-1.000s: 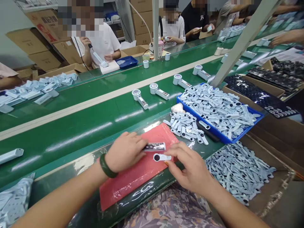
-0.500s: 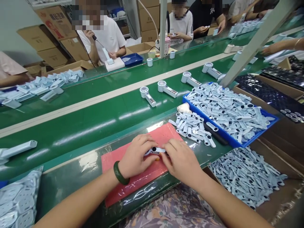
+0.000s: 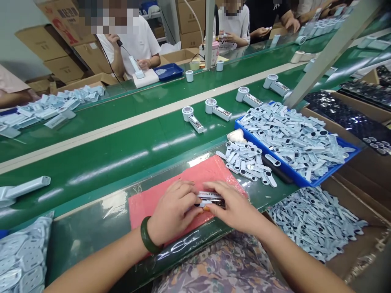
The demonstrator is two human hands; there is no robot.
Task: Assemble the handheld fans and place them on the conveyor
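Observation:
Over a red mat (image 3: 146, 205), both of my hands are closed around one partly open handheld fan (image 3: 217, 200), whose dark insides and a printed label show between the fingers. My left hand (image 3: 174, 211) wraps its left end, mostly hiding it. My right hand (image 3: 236, 207) grips the handle from the right, thumb along the near edge. Between the thumbs lies a pale blue strip-shaped cover (image 3: 205, 203) with a dark oval, against the fan's near side; whether it is seated I cannot tell. Right of the mat is a loose pile of similar covers (image 3: 244, 160).
A blue tray (image 3: 293, 179) heaped with covers stands at right, above a cardboard box (image 3: 345, 260) of more. Several open fans (image 3: 192, 119) lie along the green conveyor (image 3: 100, 150). A slanted post (image 3: 332, 53) rises at right. Bagged parts (image 3: 27, 252) sit at left; co-workers sit opposite.
My hands have turned the fan, so its label and dark inside now show. The cover has moved to its near side. The fans on the conveyor have shifted slightly in view.

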